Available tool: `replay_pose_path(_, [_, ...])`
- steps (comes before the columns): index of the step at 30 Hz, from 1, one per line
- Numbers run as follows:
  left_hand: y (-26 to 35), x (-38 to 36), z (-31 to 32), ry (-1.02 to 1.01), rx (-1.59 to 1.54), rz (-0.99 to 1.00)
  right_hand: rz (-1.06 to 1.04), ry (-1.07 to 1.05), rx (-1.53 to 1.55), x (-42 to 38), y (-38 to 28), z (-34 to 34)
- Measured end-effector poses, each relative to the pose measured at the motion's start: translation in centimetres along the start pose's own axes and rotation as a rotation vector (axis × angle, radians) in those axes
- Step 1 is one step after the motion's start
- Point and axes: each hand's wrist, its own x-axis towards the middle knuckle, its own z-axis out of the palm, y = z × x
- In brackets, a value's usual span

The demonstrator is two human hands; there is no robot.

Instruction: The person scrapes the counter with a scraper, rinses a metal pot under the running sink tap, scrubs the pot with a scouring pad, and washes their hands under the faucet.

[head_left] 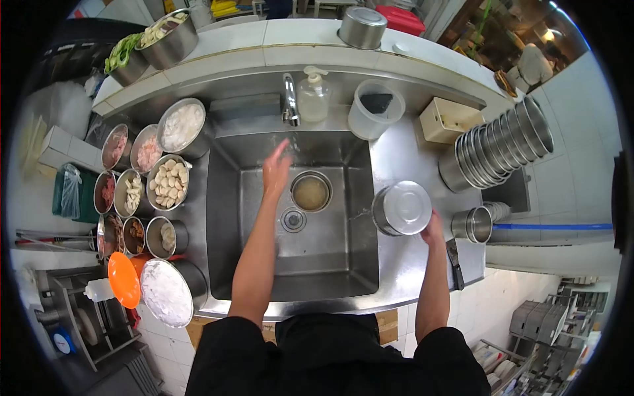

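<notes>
My left hand (276, 168) reaches over the sink (264, 257), just below the metal faucet (290, 105). Its fingers are stretched out and slightly blurred, and nothing shows in them. In the basin stands a round metal container (310, 192) with cloudy liquid, near the drain (293, 220). To the right, my right hand (433, 231) grips the side of a metal pot (406, 208), whose flat bottom faces up over the steel counter. Part of that hand's fingers is hidden by the pot.
Several metal pots of food, one with sliced pieces (169, 183), line the left side. A soap bottle (314, 96), plastic bucket (375, 109) and beige bin (451, 120) stand along the back. Stacked metal pots (502, 148) lean at right; a black-handled knife (455, 264) lies near the edge.
</notes>
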Motion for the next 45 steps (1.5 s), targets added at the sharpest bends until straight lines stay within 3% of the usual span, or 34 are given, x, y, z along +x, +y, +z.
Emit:
replay_pose_path(1, [-0.5, -2.9, -1.6, -0.064, -0.047, -0.107, 0.041, -0.014, -0.111, 1.6, -0.3, -2.3])
replay_pose_path(3, [-5.6, -8.8, -4.1, -0.11, 0.094, -0.127, -0.073, 0.034, -0.479, 3.0, -1.7, -3.8])
replay_pose_path(6, [-6.3, -17.2, -7.1, -0.21, 0.075, -0.436, -0.395, 0.121, -1.128, 7.4, -6.0, -4.3])
replay_pose_path(8, [-8.5, -21.5, -7.3, -0.192, 0.009, -0.435, -0.264, 0.02, -0.997, 3.9, -13.2, 4.3])
replay_pose_path(10, [-7.1, -23.4, -6.9, -0.215, -0.02, -0.49, -0.563, -0.166, -1.28, 5.1, -17.0, 10.4])
replay_pose_path(12, [-5.5, -23.4, -6.1, -0.23, -0.059, -0.518, -0.684, -0.3, -1.114, 7.3, -17.9, 15.9])
replay_pose_path(14, [-4.6, -22.9, -5.4, -0.363, 0.006, -0.498, -0.744, -0.376, -1.259, 7.2, -19.6, 22.6])
replay_pose_path(16, [-4.2, -21.9, -5.0, -0.372, -0.005, -0.43, -1.064, -0.527, -1.402, 12.0, -18.6, 26.0])
replay_pose_path(18, [-3.4, -20.4, -4.7, -0.409, -0.017, -0.354, -0.992, -0.356, -1.764, 14.7, -16.8, 28.2])
replay_pose_path(20, [-2.1, -19.2, -5.3, -0.37, -0.015, -0.346, -0.615, -0.345, -1.96, 18.5, -14.4, 28.7])
replay_pose_path(22, [-3.4, -18.8, -5.9, -0.377, 0.007, -0.258, -0.612, -0.312, -1.939, 20.7, -12.8, 28.2])
replay_pose_path(25, [-3.1, -18.5, -7.3, -0.298, -0.019, -0.361, -0.625, -0.434, -1.899, 15.1, -16.7, 30.3])
replay_pose_path(27, [-2.8, -19.1, -8.2, -0.284, 0.041, -0.391, -0.194, -0.508, -1.79, 14.3, -16.9, 31.0])
replay_pose_path(28, [-3.1, -19.4, -8.2, -0.284, 0.051, -0.409, -0.18, -0.527, -1.787, 15.7, -15.6, 30.4])
replay_pose_path(30, [-4.0, -19.7, -7.9, -0.282, 0.029, -0.39, -0.312, -0.572, -1.916, 18.1, -13.5, 29.5])
replay_pose_path(32, [-3.4, -19.8, -7.6, -0.233, -0.004, -0.342, -0.313, -0.547, -1.863, 18.1, -14.1, 29.5])
replay_pose_path(34, [-1.1, -19.4, -7.4, -0.247, -0.005, -0.376, -0.551, -0.482, -1.988, 19.6, -13.9, 29.5])
replay_pose_path(35, [-1.0, -19.6, -7.2, -0.231, -0.016, -0.392, -0.558, -0.494, -1.984, 21.2, -13.1, 29.1])
replay_pose_path(37, [-2.0, -20.5, -6.7, -0.225, 0.002, -0.387, -0.833, -0.562, -1.935, 23.4, -11.6, 28.1])
replay_pose_path(38, [-2.5, -20.9, -6.4, -0.223, 0.017, -0.383, -0.844, -0.561, -1.934, 23.6, -12.5, 27.9])
replay_pose_path(40, [-1.8, -21.4, -6.4, -0.236, 0.013, -0.37, -0.652, -0.559, -2.032, 19.5, -16.1, 28.3])
replay_pose_path(45, [-1.4, -21.9, -7.5, -0.212, 0.034, -0.348, -0.835, -0.449, -1.685, 12.2, -22.6, 26.4])
